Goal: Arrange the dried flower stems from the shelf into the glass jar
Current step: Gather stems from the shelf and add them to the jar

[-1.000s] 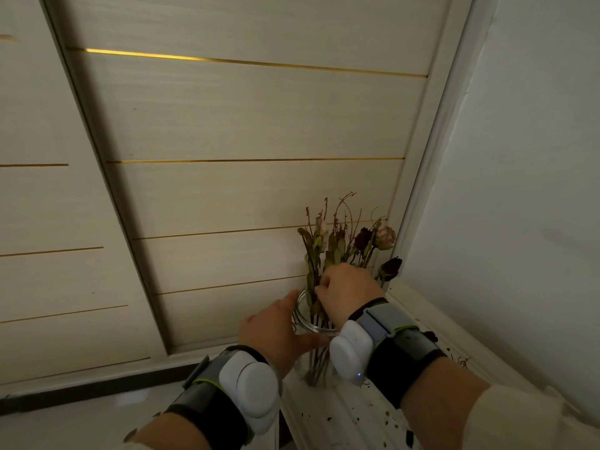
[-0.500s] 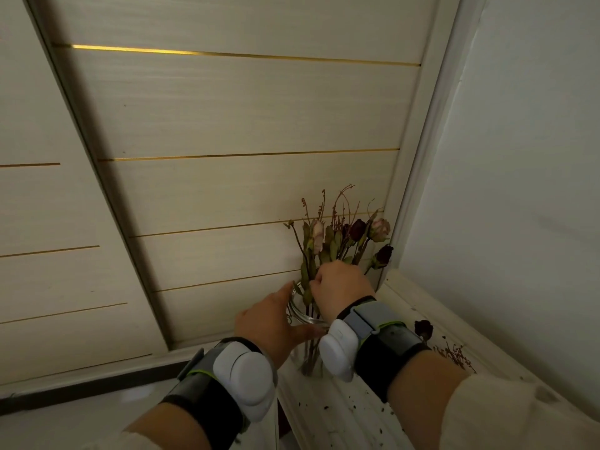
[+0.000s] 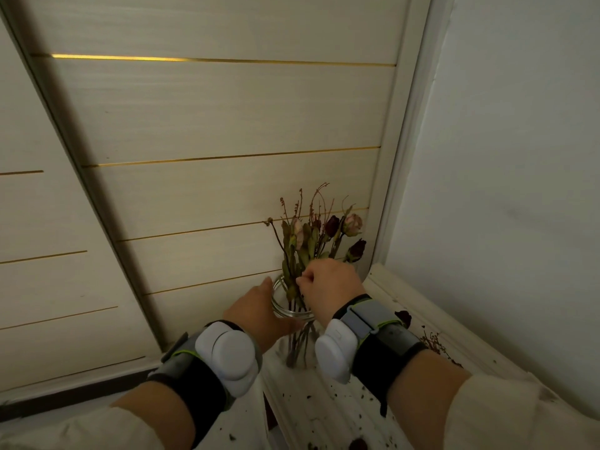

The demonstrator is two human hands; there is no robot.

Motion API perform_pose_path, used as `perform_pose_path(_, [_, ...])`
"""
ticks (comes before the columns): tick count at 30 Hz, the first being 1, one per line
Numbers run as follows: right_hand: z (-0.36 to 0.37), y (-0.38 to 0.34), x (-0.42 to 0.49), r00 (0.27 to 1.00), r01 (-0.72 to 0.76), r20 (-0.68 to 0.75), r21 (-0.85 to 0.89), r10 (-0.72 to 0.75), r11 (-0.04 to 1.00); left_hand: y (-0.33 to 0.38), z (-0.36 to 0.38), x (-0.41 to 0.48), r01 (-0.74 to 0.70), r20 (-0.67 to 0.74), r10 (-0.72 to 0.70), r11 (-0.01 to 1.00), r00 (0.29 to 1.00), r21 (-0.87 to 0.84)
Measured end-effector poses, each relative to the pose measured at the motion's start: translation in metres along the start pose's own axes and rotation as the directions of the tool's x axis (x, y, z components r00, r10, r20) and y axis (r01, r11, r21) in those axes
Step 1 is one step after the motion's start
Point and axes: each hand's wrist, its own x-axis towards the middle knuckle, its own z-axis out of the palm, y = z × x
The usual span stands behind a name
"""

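Note:
A clear glass jar [image 3: 281,309] stands on the white shelf [image 3: 328,410], holding a bunch of dried flower stems [image 3: 319,237] with dark red and pale pink rose heads. My left hand [image 3: 259,311] wraps the jar's left side just under the rim. Above the rim, my right hand [image 3: 329,285] pinches the stems with closed fingers. The jar's right side is hidden behind my right wrist. A loose dark rose head [image 3: 403,318] and a thin dried sprig [image 3: 433,344] lie on the shelf to the right.
Pale cabinet panels with gold strips [image 3: 227,157] rise directly behind the jar. A white wall [image 3: 506,190] closes the right side. Dark petal crumbs [image 3: 358,444] dot the shelf near me. Both wrists carry strapped devices.
The view dipped slightly between frames. My right hand has shifted a little on the stems above the rim, and the left hand stays on the jar.

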Motion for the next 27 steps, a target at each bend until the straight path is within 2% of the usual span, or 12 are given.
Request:
perform_pose_path(6, [-0.017, 0.006, -0.007, 0.999, -0.029, -0.044, 0.058, 0.031, 0.998, 0.016, -0.012, -0.006, 0.026, -0.086, -0.016, 0.993, 0.996, 0.116])
perform_pose_path(16, [-0.065, 0.036, -0.043, 0.991, -0.081, -0.099, 0.099, 0.091, 0.992, 0.066, -0.023, -0.042, -0.008, -0.271, 0.026, 0.998, 0.962, 0.065])
perform_pose_path(23, [-0.092, 0.089, -0.088, 0.959, -0.221, -0.146, 0.152, 0.243, 0.963, 0.113, 0.001, -0.076, -0.138, -0.210, 0.139, 0.990, 0.968, 0.019])
perform_pose_path(27, [-0.099, 0.128, -0.111, 0.934, -0.313, -0.113, 0.201, 0.340, 0.928, 0.127, 0.033, -0.080, -0.167, -0.127, 0.166, 0.986, 0.978, 0.003])
